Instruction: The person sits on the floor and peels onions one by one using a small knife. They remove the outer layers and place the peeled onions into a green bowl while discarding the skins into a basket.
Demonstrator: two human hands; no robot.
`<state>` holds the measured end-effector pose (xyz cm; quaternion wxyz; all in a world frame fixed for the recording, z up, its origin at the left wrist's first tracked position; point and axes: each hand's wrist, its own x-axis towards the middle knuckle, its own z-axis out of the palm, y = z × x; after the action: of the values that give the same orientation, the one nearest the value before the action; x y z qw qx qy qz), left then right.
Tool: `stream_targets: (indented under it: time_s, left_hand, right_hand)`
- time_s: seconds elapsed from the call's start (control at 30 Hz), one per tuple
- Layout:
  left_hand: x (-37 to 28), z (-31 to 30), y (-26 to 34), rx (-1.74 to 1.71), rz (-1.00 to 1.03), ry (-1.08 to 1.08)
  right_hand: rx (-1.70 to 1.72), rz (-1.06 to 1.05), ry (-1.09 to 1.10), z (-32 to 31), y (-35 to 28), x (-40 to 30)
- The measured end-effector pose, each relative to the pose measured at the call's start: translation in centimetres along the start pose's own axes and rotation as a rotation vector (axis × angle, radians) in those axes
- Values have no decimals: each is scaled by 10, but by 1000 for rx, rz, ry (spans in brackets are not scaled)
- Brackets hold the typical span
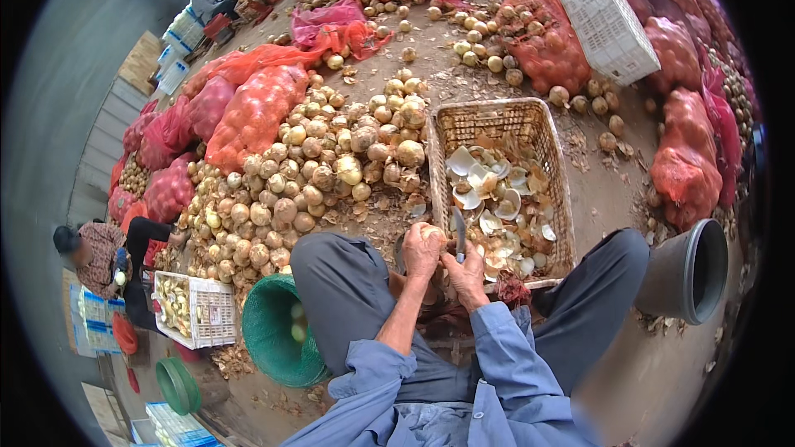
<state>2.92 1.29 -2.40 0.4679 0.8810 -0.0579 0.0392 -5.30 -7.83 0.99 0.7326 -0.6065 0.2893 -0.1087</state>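
Note:
Between my knees, my left hand [422,251] is closed around an onion [433,234], most of which the fingers hide. Close on its right, my right hand [466,273] grips a knife [460,230] by its handle, the blade pointing up and away from me. Both hands are over the near left corner of a brown plastic crate [564,198]. Peeled layers and dry onion skins [487,189] lie inside that crate. Left of it spreads a large heap of unpeeled onions [286,208].
A green mesh basket [273,323] with pale onions stands by my left knee, a dark bucket [667,279] by my right. Red mesh sacks of onions [258,115] surround the area. A white crate [211,313] stands before a person [99,254] at left; another white crate [608,25] leans at far right.

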Motion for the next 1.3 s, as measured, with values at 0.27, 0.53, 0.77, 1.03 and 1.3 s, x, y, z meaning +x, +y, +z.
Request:
stream_targets:
  time_s: [0.27, 0.53, 0.77, 1.03, 1.3]
  left_hand:
    - [1, 8, 1, -6, -87, 80]
    - [5, 13, 9, 31, -43, 123]
    - [4, 15, 6, 27, -167, 123]
    - [11, 20, -6, -67, -268, 154]
    - [19, 16, -9, -396, -472, 261]
  right_hand:
    - [-502, -243, 46, -6, 15, -20]
    - [-627, -167, -37, 5, 13, -13]
    - [-569, -197, -80, 11, 28, -1]
    - [-628, -63, -242, 0, 13, -3]
    - [-382, -185, 110, -51, -6, 2]
